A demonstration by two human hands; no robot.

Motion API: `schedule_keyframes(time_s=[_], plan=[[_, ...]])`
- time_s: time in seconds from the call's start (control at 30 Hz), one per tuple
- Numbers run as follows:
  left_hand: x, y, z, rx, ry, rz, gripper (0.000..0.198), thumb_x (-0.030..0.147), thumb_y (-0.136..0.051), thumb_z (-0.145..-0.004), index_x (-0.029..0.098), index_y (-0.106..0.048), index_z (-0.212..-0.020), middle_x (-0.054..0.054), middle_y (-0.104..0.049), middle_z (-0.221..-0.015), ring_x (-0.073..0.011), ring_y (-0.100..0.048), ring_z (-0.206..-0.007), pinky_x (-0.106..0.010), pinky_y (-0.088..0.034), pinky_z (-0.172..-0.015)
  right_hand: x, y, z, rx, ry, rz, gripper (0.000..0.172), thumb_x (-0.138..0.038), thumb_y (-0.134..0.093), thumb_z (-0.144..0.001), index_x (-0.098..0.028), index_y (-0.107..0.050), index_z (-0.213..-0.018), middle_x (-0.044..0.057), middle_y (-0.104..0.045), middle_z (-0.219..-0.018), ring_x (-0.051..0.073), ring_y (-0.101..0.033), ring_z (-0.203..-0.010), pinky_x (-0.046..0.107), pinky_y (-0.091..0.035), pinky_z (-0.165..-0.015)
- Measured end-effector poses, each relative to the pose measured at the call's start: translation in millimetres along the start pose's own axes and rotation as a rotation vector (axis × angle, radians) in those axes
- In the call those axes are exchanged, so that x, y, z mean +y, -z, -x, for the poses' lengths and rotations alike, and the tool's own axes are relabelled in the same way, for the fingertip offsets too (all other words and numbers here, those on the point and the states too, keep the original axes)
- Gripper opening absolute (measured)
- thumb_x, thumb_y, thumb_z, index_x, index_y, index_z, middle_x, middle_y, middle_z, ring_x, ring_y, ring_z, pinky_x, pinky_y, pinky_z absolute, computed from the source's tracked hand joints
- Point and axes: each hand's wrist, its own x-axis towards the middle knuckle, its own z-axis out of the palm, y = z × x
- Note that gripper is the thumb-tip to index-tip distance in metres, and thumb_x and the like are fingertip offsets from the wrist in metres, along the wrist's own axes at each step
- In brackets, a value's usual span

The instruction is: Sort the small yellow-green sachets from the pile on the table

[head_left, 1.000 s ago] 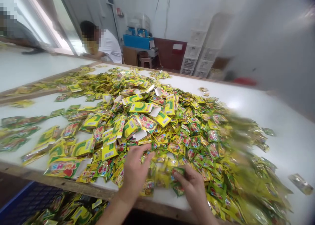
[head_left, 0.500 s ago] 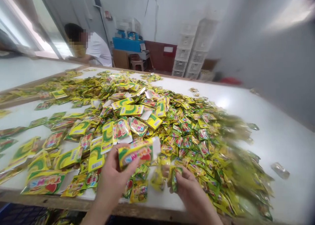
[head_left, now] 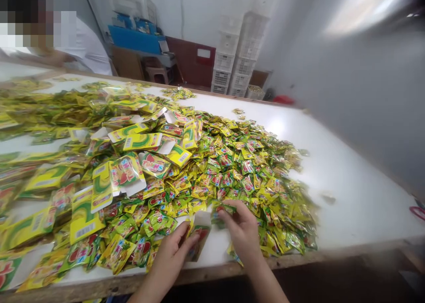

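Note:
My left hand [head_left: 175,250] is closed around a small printed carton [head_left: 201,237], tilted, with its white flap standing open at the top. Close by on the right, my right hand [head_left: 244,230] pinches a green candy packet [head_left: 217,212] just beside the carton's flap. Packet and carton look slightly apart. Beyond both hands spreads a large heap of small yellow and green packets [head_left: 229,161]. Several yellow-green cartons [head_left: 88,216] with white flaps lie on the heap's left part, some showing barcodes.
The white tabletop [head_left: 348,192] has a wooden front edge [head_left: 212,274]. Across the table at the left sits a person in a white shirt [head_left: 89,46]. Stacked white crates [head_left: 222,62], a blue box [head_left: 133,40] and a stool [head_left: 156,70] stand near the back wall.
The view has swung right. My left hand has turned the carton from lying sideways to flap-up. My right hand has raised its packet to the carton's flap.

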Motion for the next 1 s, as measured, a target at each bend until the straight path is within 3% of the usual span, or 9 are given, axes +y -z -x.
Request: schedule_keyframes(time_s=[0.07, 0.2, 0.27, 0.43, 0.53, 0.63, 0.77, 0.9, 1.0], plan=[[-4.8, -9.9, 1.1, 0.022, 0.008, 0.062, 0.025, 0.045, -0.063, -0.083, 0.022, -0.071, -0.092, -0.002, -0.071, -0.082, -0.0229, -0.063, -0.081, -0.026, -0.049, -0.071, -1.1, -3.3, 2.1, 0.031, 0.160, 0.124, 0.012, -0.023, -0.062, -0.090, -0.023, -0.068, -0.100, 0.006, -0.066, -0.093, 0.021, -0.061, -0.087, 0.032, -0.048, -0.078], [-18.3, -21.8, 7.1, 0.107, 0.063, 0.118, 0.028, 0.048, -0.065, -0.080, 0.021, -0.067, -0.083, -0.001, -0.066, -0.077, -0.0212, -0.059, -0.076, -0.025, -0.048, -0.068, 0.3, -7.1, 11.1, -0.221, 0.402, 0.322, 0.028, -0.013, -0.055, -0.090, -0.023, -0.065, -0.114, 0.009, -0.065, -0.098, 0.023, -0.057, -0.092, 0.035, -0.047, -0.082], [-20.0, -23.7, 9.6, 0.102, 0.091, 0.121, 0.030, 0.050, -0.064, -0.081, 0.020, -0.065, -0.081, -0.001, -0.063, -0.075, -0.0206, -0.057, -0.075, -0.025, -0.048, -0.068, -3.0, -5.3, 13.0, -0.286, 0.365, 0.387, 0.028, -0.013, -0.056, -0.089, -0.021, -0.063, -0.115, 0.009, -0.062, -0.098, 0.023, -0.056, -0.092, 0.034, -0.046, -0.080], [-18.3, -23.6, 13.0, 0.067, 0.103, 0.102, 0.029, 0.050, -0.063, -0.082, 0.022, -0.065, -0.087, -0.001, -0.064, -0.080, -0.0227, -0.058, -0.084, -0.026, -0.048, -0.075, -26.9, 4.2, 0.0, -0.415, 0.210, 0.517, 0.009, -0.015, -0.059, -0.088, -0.020, -0.066, -0.089, 0.003, -0.057, -0.086, 0.016, -0.057, -0.079, 0.025, -0.043, -0.070], [-23.9, -22.3, 14.5, 0.029, 0.075, 0.122, 0.028, 0.048, -0.058, -0.086, 0.022, -0.065, -0.092, -0.001, -0.064, -0.083, -0.0214, -0.058, -0.084, -0.026, -0.048, -0.075, -38.9, 5.6, -8.0, -0.519, 0.224, 0.575, 0.009, -0.012, -0.060, -0.086, -0.020, -0.065, -0.083, 0.000, -0.057, -0.085, 0.014, -0.057, -0.077, 0.023, -0.041, -0.069], [-33.1, -21.1, 16.4, 0.040, 0.068, 0.138, 0.030, 0.049, -0.058, -0.086, 0.021, -0.067, -0.093, -0.002, -0.067, -0.083, -0.0227, -0.061, -0.085, -0.027, -0.049, -0.077, -43.3, 1.4, -7.4, -0.503, 0.218, 0.615, 0.012, -0.009, -0.059, -0.084, -0.020, -0.064, -0.084, 0.000, -0.056, -0.084, 0.014, -0.056, -0.076, 0.023, -0.040, -0.068], [-41.4, -21.2, 19.3, 0.044, 0.044, 0.174, 0.033, 0.046, -0.063, -0.083, 0.024, -0.070, -0.107, -0.004, -0.073, -0.099, -0.0289, -0.061, -0.108, -0.033, -0.048, -0.093, -49.1, -3.8, -0.1, -0.532, 0.292, 0.653, 0.010, -0.011, -0.064, -0.079, -0.020, -0.062, -0.079, 0.001, -0.056, -0.085, 0.016, -0.055, -0.081, 0.024, -0.040, -0.069], [-35.2, -21.7, 19.7, -0.006, 0.013, 0.275, 0.046, 0.042, -0.069, -0.079, 0.028, -0.065, -0.123, -0.006, -0.068, -0.126, -0.0303, -0.055, -0.125, -0.039, -0.041, -0.106, -57.5, -0.1, 1.2, -0.697, 0.329, 0.518, 0.019, -0.011, -0.066, -0.080, -0.023, -0.066, -0.094, 0.002, -0.062, -0.094, 0.019, -0.058, -0.090, 0.026, -0.044, -0.078], [-19.9, -19.4, 17.7, -0.058, 0.050, 0.403, 0.039, 0.041, -0.066, -0.082, 0.026, -0.068, -0.118, -0.006, -0.069, -0.123, -0.0303, -0.059, -0.118, -0.040, -0.045, -0.101, -57.4, 4.3, 0.2, -0.601, 0.209, 0.441, 0.039, -0.011, -0.068, -0.080, -0.026, -0.061, -0.115, 0.003, -0.065, -0.102, 0.019, -0.061, -0.091, 0.027, -0.047, -0.079]])
